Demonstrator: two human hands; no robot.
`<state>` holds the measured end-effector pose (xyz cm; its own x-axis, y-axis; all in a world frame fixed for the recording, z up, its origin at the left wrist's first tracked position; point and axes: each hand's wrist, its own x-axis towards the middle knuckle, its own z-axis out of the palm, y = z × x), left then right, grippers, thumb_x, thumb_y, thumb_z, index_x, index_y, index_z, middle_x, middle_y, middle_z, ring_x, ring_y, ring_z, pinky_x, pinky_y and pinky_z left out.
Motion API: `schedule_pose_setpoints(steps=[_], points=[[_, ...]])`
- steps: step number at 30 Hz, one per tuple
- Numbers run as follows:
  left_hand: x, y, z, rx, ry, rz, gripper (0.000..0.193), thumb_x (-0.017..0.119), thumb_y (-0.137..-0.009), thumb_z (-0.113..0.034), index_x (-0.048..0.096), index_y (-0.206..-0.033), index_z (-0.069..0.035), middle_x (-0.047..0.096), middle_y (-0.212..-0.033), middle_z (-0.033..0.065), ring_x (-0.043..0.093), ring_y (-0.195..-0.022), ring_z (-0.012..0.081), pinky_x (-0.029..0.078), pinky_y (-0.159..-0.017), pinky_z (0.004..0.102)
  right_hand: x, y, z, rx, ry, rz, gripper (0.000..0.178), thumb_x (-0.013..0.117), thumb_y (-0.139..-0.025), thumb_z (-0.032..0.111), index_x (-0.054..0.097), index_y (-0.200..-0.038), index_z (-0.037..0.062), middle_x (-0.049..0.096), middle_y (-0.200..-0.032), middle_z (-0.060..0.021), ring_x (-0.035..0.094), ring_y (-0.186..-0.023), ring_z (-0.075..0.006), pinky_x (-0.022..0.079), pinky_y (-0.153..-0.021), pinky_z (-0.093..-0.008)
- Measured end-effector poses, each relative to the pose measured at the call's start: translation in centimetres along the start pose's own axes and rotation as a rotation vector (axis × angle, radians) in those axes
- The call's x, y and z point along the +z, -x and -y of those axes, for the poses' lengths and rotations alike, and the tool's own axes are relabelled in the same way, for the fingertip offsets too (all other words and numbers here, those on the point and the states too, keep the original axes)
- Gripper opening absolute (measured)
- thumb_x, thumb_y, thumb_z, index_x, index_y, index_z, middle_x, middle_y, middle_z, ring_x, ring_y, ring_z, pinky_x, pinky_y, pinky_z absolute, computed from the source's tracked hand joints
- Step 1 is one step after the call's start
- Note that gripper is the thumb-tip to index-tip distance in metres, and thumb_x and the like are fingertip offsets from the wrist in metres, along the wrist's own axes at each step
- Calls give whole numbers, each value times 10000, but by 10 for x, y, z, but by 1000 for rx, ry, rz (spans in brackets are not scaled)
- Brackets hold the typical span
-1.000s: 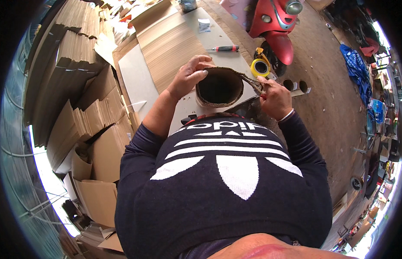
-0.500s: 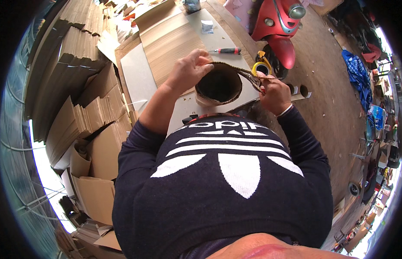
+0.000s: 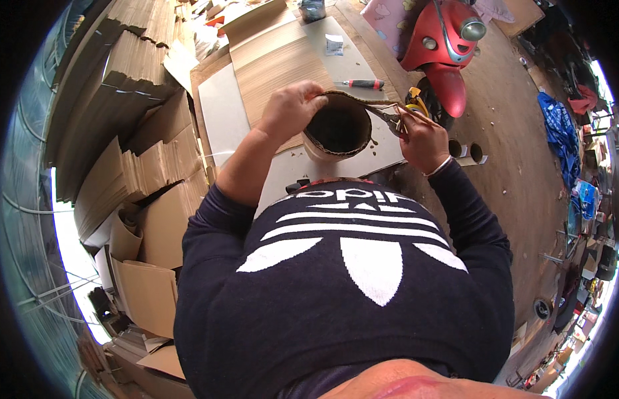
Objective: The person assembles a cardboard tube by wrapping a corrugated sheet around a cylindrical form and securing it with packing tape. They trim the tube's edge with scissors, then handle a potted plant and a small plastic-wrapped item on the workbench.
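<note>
Cardboard roll: 1; round, open end facing up; the roll (image 3: 343, 112) is on the near part of the table, between the two hands.
Loose end: 1; runs from the roll's far rim rightward to the right hand.
Left hand: 1; the left hand (image 3: 293, 110) has thumb and fingers drawn narrow, holding the roll at its far left rim.
Right hand: 1; the right hand (image 3: 426, 136) has its fingers bent around a hand tool (image 3: 392, 122) and the loose end; exact finger placement cannot be told.
Hand tool: 1; metal jaws beside the loose end, red handle mostly hidden by the palm.
Table: 1; pale board (image 3: 223, 96) on top.
Cardboard stack: 1; the stack (image 3: 276, 56) lies flat, far and left of the roll.
Knife: 1; the knife (image 3: 364, 84), red and black, lies far of the roll.
Paper slip: 1; the slip (image 3: 334, 45) lies farther than the knife.
Tape dispenser: 1; the yellow dispenser (image 3: 416, 98) is partly hidden beyond the right hand.
Small tubes: 2; the tubes (image 3: 478, 153) stand to the right of the right hand.
Scooter: 1; the red scooter (image 3: 432, 43) is at far right.
</note>
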<state>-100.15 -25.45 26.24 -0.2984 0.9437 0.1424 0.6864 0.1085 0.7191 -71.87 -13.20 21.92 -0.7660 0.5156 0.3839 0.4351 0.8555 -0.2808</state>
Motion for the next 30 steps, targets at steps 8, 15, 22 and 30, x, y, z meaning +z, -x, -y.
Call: schedule_pose_setpoints(steps=[8,15,22,30], points=[[1,-5,1,-55,56,126,214,708,-927,-128,735,-1113,-26,748,-933,113,699,-842,157,562,-795,286,7,-16,1,-25,124,8,566,732,-728,128,628,-1282,80,665,-992,-90,662,-898,-289,541,-777,-425],[0,18,-3,-61,27,-53,247,713,-904,-152,726,-1128,-48,734,-1050,183,727,-948,321,565,-843,373,-2,-24,-1,-24,122,26,538,701,-731,75,633,-1265,99,600,-877,-82,642,-787,-299,531,-682,-418],[-1,3,1,-29,43,5,220,689,-922,-147,729,-1115,-51,733,-1032,178,725,-918,301,561,-825,349,0,-37,-1,-65,160,60,530,703,-736,118,624,-1259,91,612,-893,-84,652,-840,-288,520,-713,-423],[3,15,1,-46,-39,-117,267,686,-922,-164,712,-1164,-55,732,-1058,179,716,-961,333,557,-858,375,-3,-40,-3,-85,184,44,547,692,-752,126,602,-1291,88,640,-972,-106,649,-844,-300,524,-707,-427]])
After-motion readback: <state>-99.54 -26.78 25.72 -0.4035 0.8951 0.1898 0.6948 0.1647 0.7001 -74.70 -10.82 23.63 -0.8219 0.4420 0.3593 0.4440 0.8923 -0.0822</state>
